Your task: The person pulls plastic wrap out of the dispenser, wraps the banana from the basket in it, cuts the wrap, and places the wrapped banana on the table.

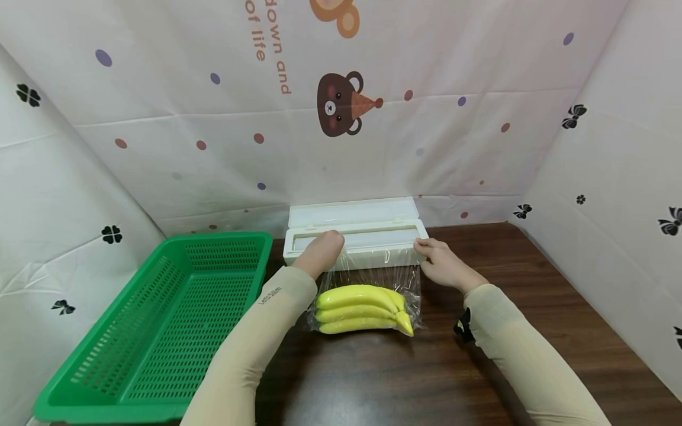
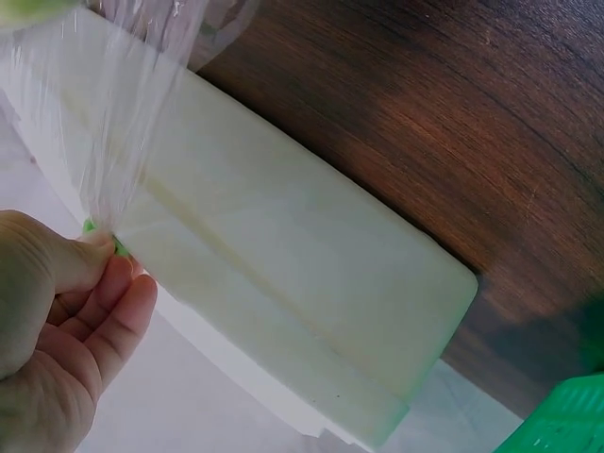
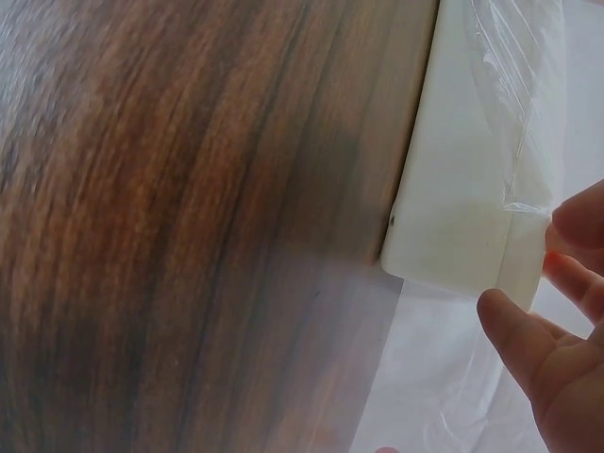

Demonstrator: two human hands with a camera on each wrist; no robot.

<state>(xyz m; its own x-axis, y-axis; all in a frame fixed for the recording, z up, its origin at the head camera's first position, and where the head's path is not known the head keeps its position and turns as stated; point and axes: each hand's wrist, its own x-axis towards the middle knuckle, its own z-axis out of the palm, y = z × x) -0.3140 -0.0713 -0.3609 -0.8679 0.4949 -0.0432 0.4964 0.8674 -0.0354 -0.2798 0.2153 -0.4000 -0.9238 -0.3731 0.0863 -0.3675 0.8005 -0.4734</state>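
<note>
A bunch of yellow bananas [image 1: 357,309] lies on the table under clear cling film [image 1: 380,269], which runs back to a white cling film dispenser [image 1: 367,257] with its lid raised. At the front edge of the dispenser, my left hand [image 1: 326,248] pinches a small green slider [image 2: 121,247] between thumb and fingers. The film gathers into folds at that spot in the left wrist view. My right hand [image 1: 439,260] is at the dispenser's right end. Its thumb and a finger pinch the film's corner, as seen in the right wrist view, and another finger lies beside the box.
A green plastic basket [image 1: 210,322] stands left of the dispenser, close to the left forearm. Beneath everything is a dark wooden table [image 1: 373,384]. A white printed sheet [image 1: 213,154] hangs behind and along both sides.
</note>
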